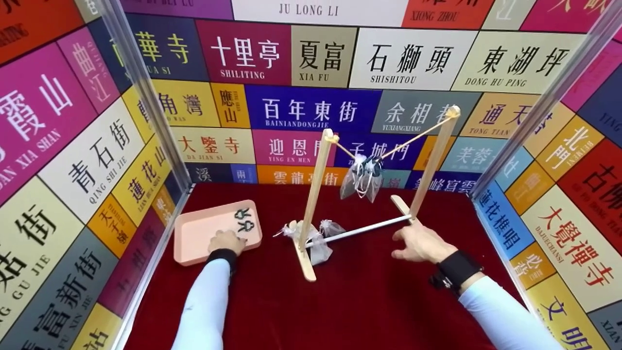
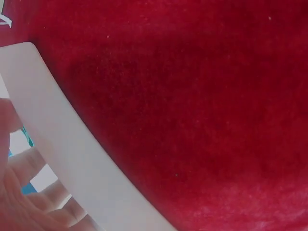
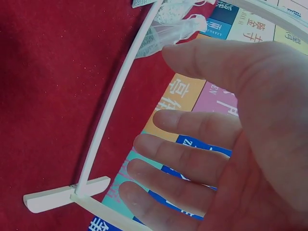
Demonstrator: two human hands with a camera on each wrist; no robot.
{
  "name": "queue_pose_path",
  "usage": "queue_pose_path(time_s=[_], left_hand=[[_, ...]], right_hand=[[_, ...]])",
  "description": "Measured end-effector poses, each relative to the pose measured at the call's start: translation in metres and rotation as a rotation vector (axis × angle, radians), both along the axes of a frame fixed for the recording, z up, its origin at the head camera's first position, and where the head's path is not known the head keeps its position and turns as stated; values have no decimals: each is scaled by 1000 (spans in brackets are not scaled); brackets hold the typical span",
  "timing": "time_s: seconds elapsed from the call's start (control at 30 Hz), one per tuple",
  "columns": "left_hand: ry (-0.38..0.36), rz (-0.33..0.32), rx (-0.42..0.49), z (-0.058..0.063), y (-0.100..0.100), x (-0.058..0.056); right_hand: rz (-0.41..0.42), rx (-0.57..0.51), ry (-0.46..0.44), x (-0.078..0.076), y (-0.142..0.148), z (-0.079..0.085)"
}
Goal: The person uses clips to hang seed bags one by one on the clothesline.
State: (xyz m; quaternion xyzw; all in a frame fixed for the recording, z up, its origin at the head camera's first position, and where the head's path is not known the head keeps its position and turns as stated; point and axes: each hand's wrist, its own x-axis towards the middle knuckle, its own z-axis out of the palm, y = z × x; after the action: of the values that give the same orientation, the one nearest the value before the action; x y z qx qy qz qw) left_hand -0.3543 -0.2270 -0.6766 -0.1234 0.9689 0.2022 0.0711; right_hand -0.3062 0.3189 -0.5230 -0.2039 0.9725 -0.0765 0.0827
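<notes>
My left hand [image 1: 227, 242] reaches over the front rim of a pink tray [image 1: 189, 238]. Two dark green clips [image 1: 245, 226] lie in the tray just beyond its fingers. In the left wrist view the rim hides the fingertips; whether they hold anything I cannot tell. My right hand [image 1: 422, 244] hovers beside the right foot of a wooden stand [image 1: 315, 194], palm bare, fingers apart and slightly bent. A cord [image 1: 413, 137] sags between the posts, carrying small sheer pouches [image 1: 360, 177] with dark clips at their tops. A white rod [image 1: 364, 229] joins the feet.
More sheer pouches [image 1: 320, 250] lie around the stand's left foot. Dark red cloth [image 1: 350, 301] covers the table. Panels printed with place names [image 1: 301, 109] enclose it at the back and both sides, with clear corner strips [image 1: 160, 116].
</notes>
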Motion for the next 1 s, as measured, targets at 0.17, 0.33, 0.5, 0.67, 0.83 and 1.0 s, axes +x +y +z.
queue_pose_path(time_s=[0.17, 0.33, 0.5, 0.67, 0.83, 1.0], left_hand=[[14, 42, 31, -4, -1, -3], [-7, 69, 62, -2, 1, -7], [-30, 106, 68, 2, 4, -10], [26, 55, 96, 3, 2, -8], [141, -9, 107, 13, 5, -7], [332, -59, 152, 39, 20, -5]], right_hand=[[47, -22, 35, 1, 1, -5], [98, 24, -16, 0, -3, -12], [69, 45, -66, 0, -5, -14], [74, 37, -68, -1, -9, -13], [112, -1, -36, -1, -14, -12], [143, -45, 38, 0, -19, -9]])
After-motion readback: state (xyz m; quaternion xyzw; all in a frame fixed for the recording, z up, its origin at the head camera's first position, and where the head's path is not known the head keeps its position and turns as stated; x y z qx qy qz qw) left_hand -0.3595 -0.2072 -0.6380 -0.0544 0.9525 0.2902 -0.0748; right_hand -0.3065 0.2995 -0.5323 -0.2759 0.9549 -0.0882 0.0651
